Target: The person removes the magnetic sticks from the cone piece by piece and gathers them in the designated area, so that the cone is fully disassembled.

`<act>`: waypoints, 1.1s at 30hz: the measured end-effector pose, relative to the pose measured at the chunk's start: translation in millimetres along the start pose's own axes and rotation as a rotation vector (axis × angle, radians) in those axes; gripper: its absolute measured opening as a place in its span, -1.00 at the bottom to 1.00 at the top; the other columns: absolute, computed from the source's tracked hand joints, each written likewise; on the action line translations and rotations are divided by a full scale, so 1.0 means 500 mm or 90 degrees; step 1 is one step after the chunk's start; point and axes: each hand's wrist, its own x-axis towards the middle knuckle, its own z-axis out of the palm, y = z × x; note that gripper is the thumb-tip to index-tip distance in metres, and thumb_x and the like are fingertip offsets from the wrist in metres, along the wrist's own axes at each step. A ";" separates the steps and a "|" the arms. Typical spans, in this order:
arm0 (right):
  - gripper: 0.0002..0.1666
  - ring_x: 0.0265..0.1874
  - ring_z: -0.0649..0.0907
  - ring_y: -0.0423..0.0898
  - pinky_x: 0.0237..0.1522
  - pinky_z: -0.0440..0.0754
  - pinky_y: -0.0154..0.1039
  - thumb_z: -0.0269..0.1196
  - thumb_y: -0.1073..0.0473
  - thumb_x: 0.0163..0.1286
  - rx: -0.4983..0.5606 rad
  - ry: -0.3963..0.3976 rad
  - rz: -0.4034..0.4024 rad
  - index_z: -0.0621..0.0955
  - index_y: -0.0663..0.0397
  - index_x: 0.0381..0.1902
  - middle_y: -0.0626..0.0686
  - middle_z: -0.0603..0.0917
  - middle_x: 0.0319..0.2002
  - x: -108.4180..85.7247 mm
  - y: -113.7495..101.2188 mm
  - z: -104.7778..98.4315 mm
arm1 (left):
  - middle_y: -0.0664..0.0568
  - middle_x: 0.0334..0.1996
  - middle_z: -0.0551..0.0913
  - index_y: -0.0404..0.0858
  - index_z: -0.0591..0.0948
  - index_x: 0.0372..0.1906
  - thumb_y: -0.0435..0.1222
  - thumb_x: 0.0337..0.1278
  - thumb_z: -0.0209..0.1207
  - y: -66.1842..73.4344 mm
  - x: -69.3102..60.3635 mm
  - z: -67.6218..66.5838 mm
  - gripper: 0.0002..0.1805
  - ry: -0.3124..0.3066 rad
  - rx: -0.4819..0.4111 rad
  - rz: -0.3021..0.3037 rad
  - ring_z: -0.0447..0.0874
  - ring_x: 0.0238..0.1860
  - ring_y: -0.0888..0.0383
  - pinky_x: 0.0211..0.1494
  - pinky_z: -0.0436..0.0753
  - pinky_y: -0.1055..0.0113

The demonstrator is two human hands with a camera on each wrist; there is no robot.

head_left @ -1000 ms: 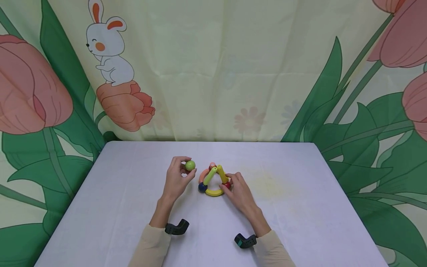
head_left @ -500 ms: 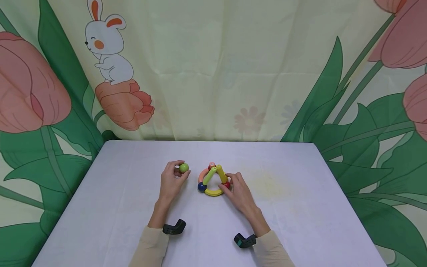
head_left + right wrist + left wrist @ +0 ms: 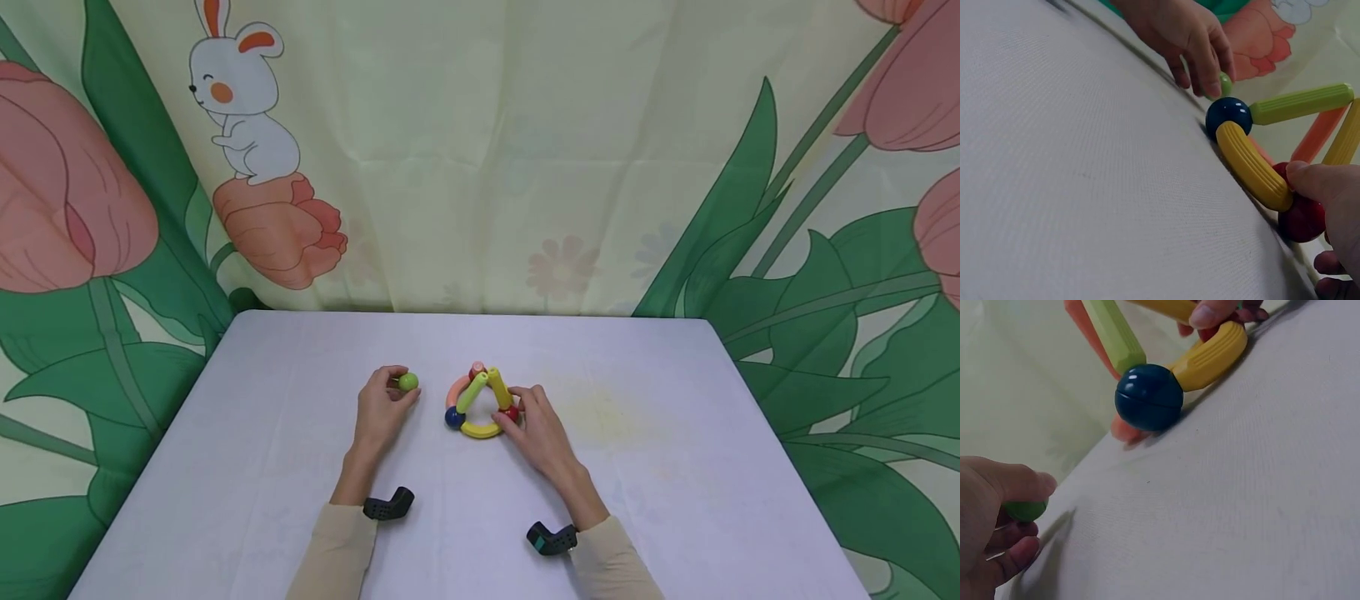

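In the head view my left hand [image 3: 378, 414] pinches a green ball [image 3: 408, 382] between thumb and fingers, left of a ball-and-stick frame. At the frame's front left sits a dark blue ball [image 3: 1149, 397]. A curved yellow stick [image 3: 1252, 165] joins it to a red ball [image 3: 1302, 220]. My right hand [image 3: 542, 437] holds the frame at that red ball, thumb on it. A light green stick [image 3: 472, 394] and a straight yellow stick [image 3: 498, 388] lean upward with their tops close together. A curved orange stick [image 3: 455, 389] forms the left side.
A white cloth covers the table [image 3: 660, 500]. Behind it hangs a printed curtain [image 3: 450, 167] with a rabbit and tulips. Black wrist straps [image 3: 390, 504] sit by both beige sleeves.
My left hand has moved left and slightly down, carrying the green ball away from the frame. The right hand keeps its hold on the frame.
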 end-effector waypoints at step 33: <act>-0.30 -0.35 0.40 -0.19 -0.35 0.36 -0.40 0.42 -0.11 0.27 -0.004 -0.003 -0.007 0.53 0.11 0.26 0.00 0.43 -0.23 -0.002 0.003 -0.002 | -0.15 0.03 0.62 -0.27 0.55 0.21 -0.34 0.14 0.35 -0.010 -0.004 0.009 -0.50 -0.019 0.045 -0.012 0.59 -0.04 -0.01 0.06 0.65 0.13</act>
